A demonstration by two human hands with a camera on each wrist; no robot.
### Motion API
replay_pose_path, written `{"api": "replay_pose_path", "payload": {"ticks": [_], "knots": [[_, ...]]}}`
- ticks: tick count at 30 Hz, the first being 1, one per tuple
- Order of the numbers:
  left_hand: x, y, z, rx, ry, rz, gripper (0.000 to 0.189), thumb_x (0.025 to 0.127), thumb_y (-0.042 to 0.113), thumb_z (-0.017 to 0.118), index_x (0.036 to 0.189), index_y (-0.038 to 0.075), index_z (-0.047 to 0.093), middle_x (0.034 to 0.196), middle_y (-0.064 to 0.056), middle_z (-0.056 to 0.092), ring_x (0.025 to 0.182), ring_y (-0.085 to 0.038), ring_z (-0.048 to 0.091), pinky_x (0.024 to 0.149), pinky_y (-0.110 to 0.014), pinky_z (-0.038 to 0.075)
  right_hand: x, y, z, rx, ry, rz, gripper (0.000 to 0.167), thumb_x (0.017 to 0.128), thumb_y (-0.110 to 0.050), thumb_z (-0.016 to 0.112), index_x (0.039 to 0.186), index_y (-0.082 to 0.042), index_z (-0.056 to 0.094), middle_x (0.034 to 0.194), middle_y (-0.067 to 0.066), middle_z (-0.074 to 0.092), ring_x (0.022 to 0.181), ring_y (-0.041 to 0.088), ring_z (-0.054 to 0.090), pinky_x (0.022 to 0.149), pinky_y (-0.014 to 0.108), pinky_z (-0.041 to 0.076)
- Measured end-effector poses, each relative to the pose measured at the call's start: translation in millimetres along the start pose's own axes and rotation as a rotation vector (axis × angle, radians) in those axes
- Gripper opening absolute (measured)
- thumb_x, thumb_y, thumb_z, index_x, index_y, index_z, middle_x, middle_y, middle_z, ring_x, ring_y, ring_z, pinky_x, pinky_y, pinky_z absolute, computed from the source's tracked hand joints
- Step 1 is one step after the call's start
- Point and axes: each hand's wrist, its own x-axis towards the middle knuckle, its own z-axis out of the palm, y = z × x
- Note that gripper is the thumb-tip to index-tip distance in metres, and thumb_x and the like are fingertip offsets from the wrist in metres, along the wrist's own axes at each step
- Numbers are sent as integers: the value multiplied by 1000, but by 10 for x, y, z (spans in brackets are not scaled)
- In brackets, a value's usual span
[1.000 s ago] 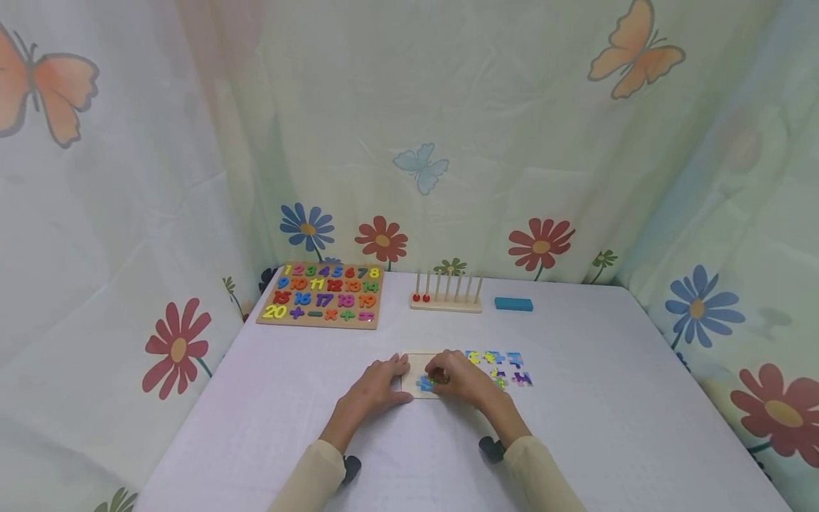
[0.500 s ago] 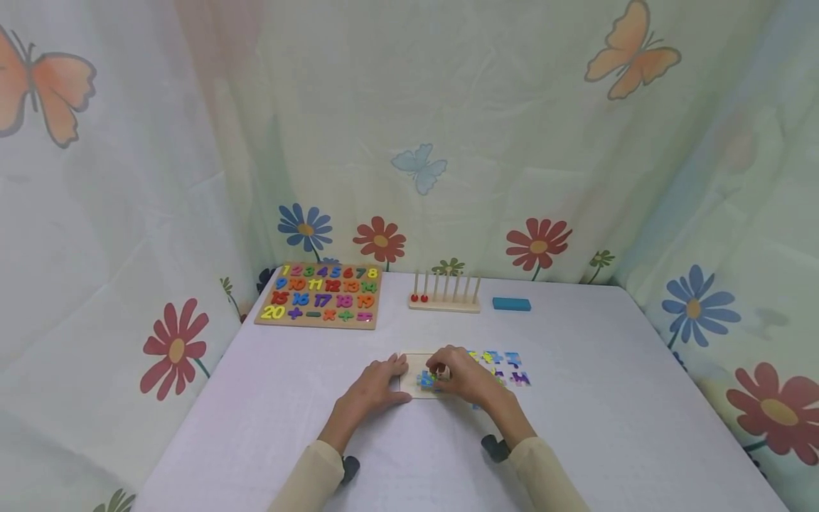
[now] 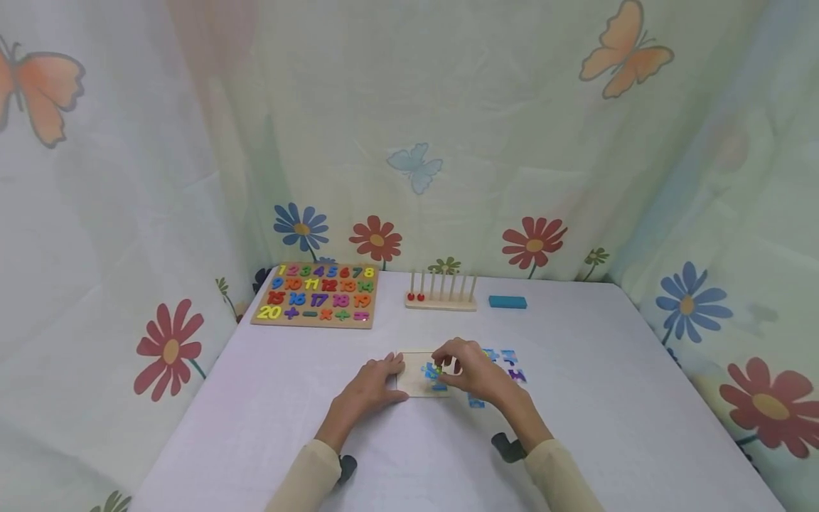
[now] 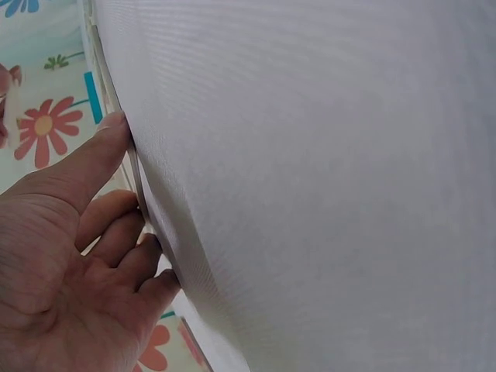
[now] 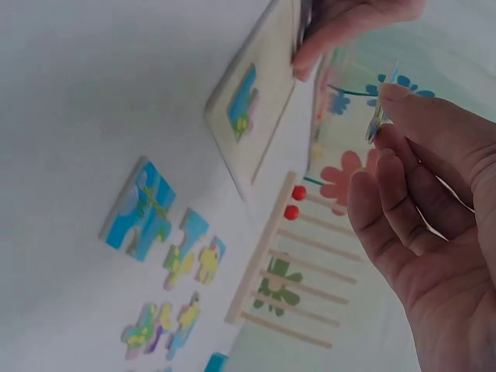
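Note:
A jigsaw piece (image 3: 431,370), mostly blue, is pinched between the thumb and fingertips of my right hand (image 3: 476,373), raised over the puzzle board (image 3: 409,384). In the right wrist view the held piece (image 5: 377,120) stands nearly edge-on. One blue, green and pink piece (image 5: 242,101) lies on the pale wooden board (image 5: 273,77). My left hand (image 3: 370,384) rests at the board's left edge, thumb and fingers spread apart along it. Seen from the left wrist, the fingertips of the left hand (image 4: 85,232) touch the board's edge.
Several loose jigsaw pieces (image 3: 476,401) lie right of the board, partly hidden by my right hand. Toward the back stand a colourful number board (image 3: 320,321), a peg abacus (image 3: 441,306) with red beads and a teal block (image 3: 507,302). Flowered curtains (image 3: 358,107) surround the white table (image 3: 422,455).
My right hand has lifted away from the board and shifted slightly right with the piece, uncovering the piece lying on the board. The left hand has stayed at the board's edge.

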Motion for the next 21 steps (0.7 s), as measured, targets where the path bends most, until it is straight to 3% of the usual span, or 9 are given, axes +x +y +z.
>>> {"api": "replay_pose_path", "payload": {"ticks": [8,21], "knots": [[-4,-27,-11,-14,5,-14,79,92,27,89,161,12,52,172,-10,39,159,-41,35,129,-58,32,-97,-2,-170,-9,41,-38,29,87,1,87,115,0,77,102,4,73,92,27,66,77,34,65],[-20,16,-22,-31,-4,-6,79,91,25,89,160,11,52,172,-11,39,159,-42,34,129,-59,31,-389,137,-391,-31,51,72,31,86,0,89,114,1,77,102,5,73,90,25,65,78,36,64]]}}
